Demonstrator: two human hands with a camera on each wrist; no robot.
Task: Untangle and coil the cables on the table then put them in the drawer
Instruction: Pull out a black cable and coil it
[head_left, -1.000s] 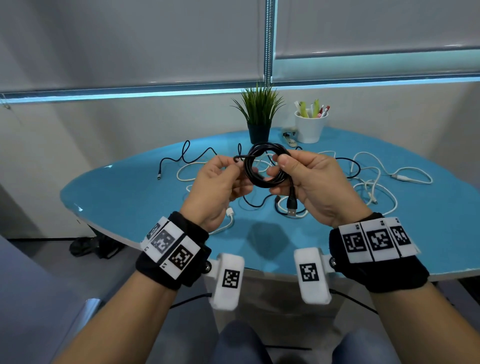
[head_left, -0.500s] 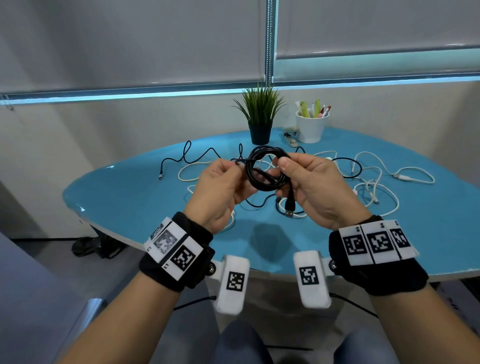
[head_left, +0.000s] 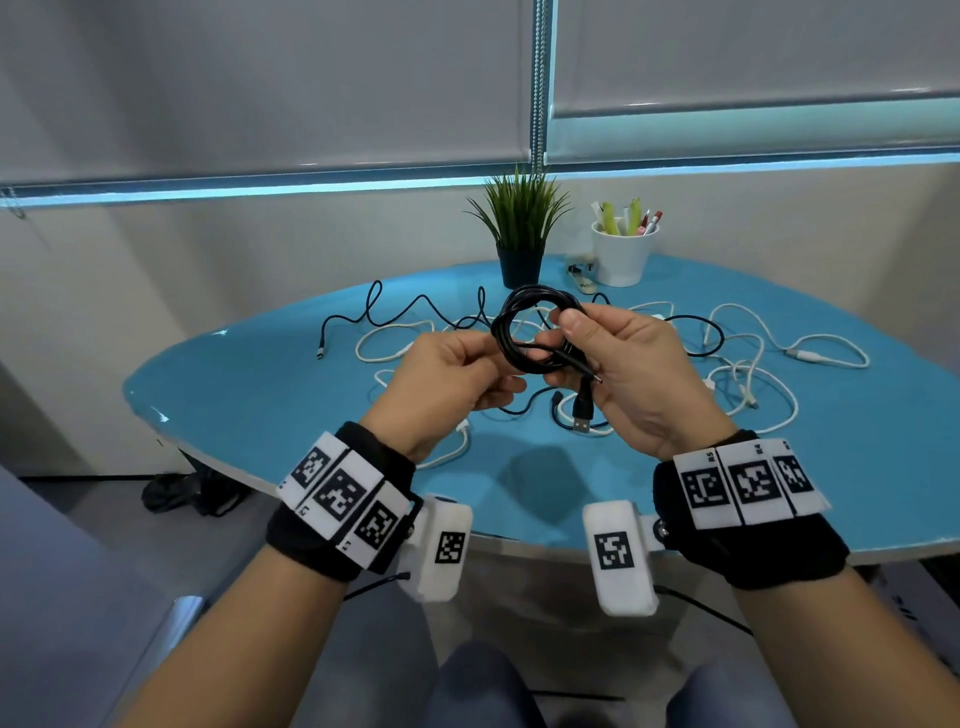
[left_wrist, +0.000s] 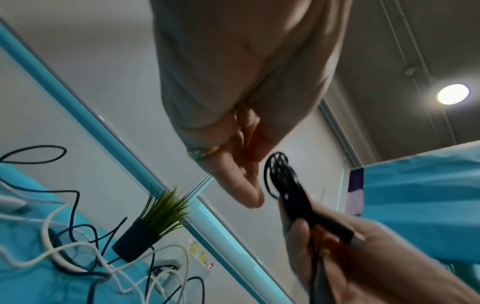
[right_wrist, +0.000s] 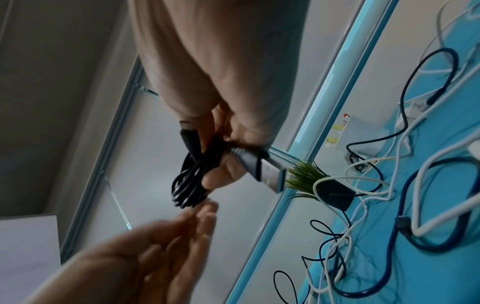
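Note:
A black cable coil is held above the blue table. My right hand grips it, thumb on top, fingers curled round the loops. The cable's USB plug hangs below my right palm, and a thin plug end lies across that palm. My left hand hovers just left of the coil with loosely bent fingers, holding nothing; in the left wrist view its fingertips stand a little apart from the coil. No drawer is in view.
Loose white cables and black cables lie tangled across the far half of the table. A potted plant and a white pen cup stand at the back edge. My knees sit below the table's near edge.
My left fingers have let go of the cable end and drawn slightly back. The thin plug end now lies across the coil and my right palm. My right hand still holds the coil.

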